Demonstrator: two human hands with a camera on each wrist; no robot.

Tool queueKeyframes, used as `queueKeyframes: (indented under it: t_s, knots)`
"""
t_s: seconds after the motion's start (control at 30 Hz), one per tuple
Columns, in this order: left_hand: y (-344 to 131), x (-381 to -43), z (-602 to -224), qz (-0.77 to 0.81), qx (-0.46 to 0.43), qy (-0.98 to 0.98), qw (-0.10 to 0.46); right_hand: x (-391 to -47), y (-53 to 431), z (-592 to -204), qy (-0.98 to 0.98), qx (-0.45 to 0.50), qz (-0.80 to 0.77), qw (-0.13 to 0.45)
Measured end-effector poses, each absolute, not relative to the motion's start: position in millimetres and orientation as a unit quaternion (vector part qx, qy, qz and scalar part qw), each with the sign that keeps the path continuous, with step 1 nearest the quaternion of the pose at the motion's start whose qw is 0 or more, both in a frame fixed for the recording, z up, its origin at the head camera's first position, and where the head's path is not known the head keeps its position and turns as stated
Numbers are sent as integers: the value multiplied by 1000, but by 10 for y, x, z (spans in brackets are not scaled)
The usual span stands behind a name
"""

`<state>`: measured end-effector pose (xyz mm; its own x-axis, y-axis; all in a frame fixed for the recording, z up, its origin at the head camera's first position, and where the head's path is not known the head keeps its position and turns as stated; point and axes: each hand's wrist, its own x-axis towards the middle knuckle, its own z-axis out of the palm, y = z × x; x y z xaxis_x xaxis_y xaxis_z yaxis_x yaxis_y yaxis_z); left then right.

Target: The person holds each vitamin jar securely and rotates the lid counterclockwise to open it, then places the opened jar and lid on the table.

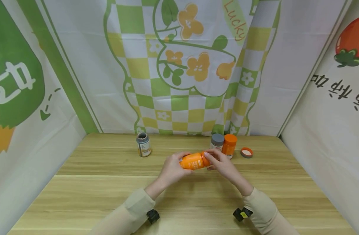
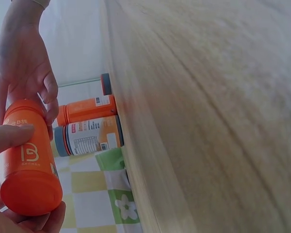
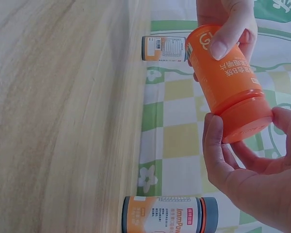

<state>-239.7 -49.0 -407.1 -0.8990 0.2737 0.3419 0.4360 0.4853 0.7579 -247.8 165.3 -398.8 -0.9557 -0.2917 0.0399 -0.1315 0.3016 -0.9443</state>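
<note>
An orange pill bottle (image 1: 192,161) is held tilted above the table between both hands. My left hand (image 1: 174,168) grips its body, with the thumb lying along the printed label in the left wrist view. At the other end, the fingers of my right hand (image 1: 226,165) curl round the orange screw cap (image 3: 247,119), which sits on the bottle. Behind the right hand stand a grey-capped bottle (image 1: 217,140) and a second orange bottle (image 1: 230,145), side by side. A loose cap (image 1: 246,152), pale inside with an orange rim, lies to their right.
A grey bottle (image 1: 143,145) without a cap stands at the back left of the wooden table (image 1: 108,189). A patterned cloth (image 1: 185,111) hangs behind the table's far edge, and printed white sheets rise on both sides.
</note>
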Motion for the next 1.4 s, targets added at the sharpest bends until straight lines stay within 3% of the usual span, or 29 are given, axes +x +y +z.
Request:
queueKeyframes:
  t_s: [0.47, 1.4]
  knots:
    - [-503, -2387, -4049, -482, -187, -853, 73, -2466, 1665, -3976, 796, -152, -583, 63]
    - [-516, -2388, -4044, -544, -145, -826, -21, -2406, 1705, -3971, 778, -254, -575, 9]
